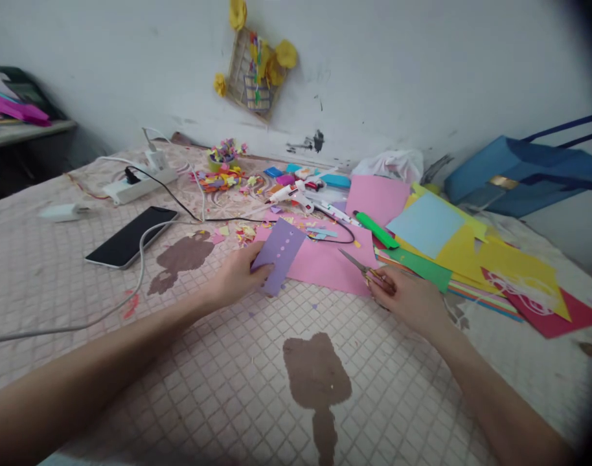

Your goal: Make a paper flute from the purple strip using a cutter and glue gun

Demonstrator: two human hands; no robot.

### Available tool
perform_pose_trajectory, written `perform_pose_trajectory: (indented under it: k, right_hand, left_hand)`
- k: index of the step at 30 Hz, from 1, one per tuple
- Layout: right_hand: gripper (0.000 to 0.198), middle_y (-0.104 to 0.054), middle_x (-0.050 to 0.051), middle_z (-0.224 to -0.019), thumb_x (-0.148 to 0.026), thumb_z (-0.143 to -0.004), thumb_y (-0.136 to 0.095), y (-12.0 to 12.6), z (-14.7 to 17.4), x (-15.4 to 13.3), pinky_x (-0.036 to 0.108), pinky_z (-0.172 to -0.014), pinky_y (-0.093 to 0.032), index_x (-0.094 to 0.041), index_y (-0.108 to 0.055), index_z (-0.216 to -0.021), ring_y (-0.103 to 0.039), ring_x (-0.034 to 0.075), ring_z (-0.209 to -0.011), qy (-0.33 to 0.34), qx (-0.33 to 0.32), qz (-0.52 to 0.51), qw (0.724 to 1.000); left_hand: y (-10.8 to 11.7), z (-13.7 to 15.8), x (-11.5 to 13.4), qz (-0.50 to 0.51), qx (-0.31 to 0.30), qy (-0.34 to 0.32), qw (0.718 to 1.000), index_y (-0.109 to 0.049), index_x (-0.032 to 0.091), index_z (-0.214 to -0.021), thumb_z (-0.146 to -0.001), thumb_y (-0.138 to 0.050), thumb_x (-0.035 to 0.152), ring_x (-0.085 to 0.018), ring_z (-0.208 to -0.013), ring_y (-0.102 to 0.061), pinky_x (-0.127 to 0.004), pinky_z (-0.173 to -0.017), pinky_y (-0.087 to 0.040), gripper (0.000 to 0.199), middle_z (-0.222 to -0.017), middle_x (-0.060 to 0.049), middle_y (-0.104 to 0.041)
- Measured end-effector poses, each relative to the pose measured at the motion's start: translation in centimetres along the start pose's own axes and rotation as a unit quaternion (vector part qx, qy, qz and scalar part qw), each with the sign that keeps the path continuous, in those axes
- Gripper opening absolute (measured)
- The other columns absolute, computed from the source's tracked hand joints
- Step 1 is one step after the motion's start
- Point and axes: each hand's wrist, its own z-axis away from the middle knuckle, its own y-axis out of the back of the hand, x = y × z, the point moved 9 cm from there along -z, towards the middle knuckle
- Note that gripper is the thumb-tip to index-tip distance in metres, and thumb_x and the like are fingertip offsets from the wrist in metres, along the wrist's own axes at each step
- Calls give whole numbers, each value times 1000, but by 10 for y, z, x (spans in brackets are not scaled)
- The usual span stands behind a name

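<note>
My left hand [242,275] pinches the lower left edge of a purple strip of paper [282,259], which is tilted and has a row of small holes down it. In my right hand [407,294] is a pair of small scissors [361,264], with the blades pointing up and to the left, apart from the purple paper. Below and between the hands lies a pink sheet of paper [325,275] with colourful paper scraps on it. Whether the scissor blades are slightly parted I cannot tell.
A white glue gun [293,194] lies behind the paper, its black cord crossing the sheet. To the right are a green cutter [376,230] and stacked coloured papers [461,252]. A tablet [131,238] and power strip [140,186] lie left. A blue bag [524,175] stands back right.
</note>
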Motion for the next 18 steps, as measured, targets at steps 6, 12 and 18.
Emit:
perform_pose_trajectory:
  k: [6, 12, 18]
  right_hand:
    - [32, -68, 3, -68, -48, -85, -46, -9, -4, 26, 26, -48, -28, -22, -63, -92, -62, 22, -61, -33, -13, 45, 998]
    - [38, -67, 6, -68, -49, -84, -46, -15, -5, 37, 26, -48, -27, -19, -62, -101, -61, 23, -61, -21, -31, 60, 997]
    - [36, -67, 5, -70, -49, -84, -48, -15, -3, 38, 25, -49, -29, -20, -62, -100, -61, 23, -62, -17, -26, 47, 998]
  left_hand:
    - [-16, -2, -14, 158, -74, 48, 984, -54, 16, -94, -76, -58, 32, -16, -68, -58, -25, -59, -44, 25, -77, -1, -62]
    - [-21, 1, -18, 329, -94, 149, 928, -55, 16, -102, -76, -61, 30, -15, -73, -62, -24, -64, -47, 30, -85, -2, -66]
    - [-20, -1, -27, 376, -75, 183, 905, -61, 19, -102, -74, -65, 29, -11, -63, -60, -20, -54, -42, 31, -85, -1, -69]
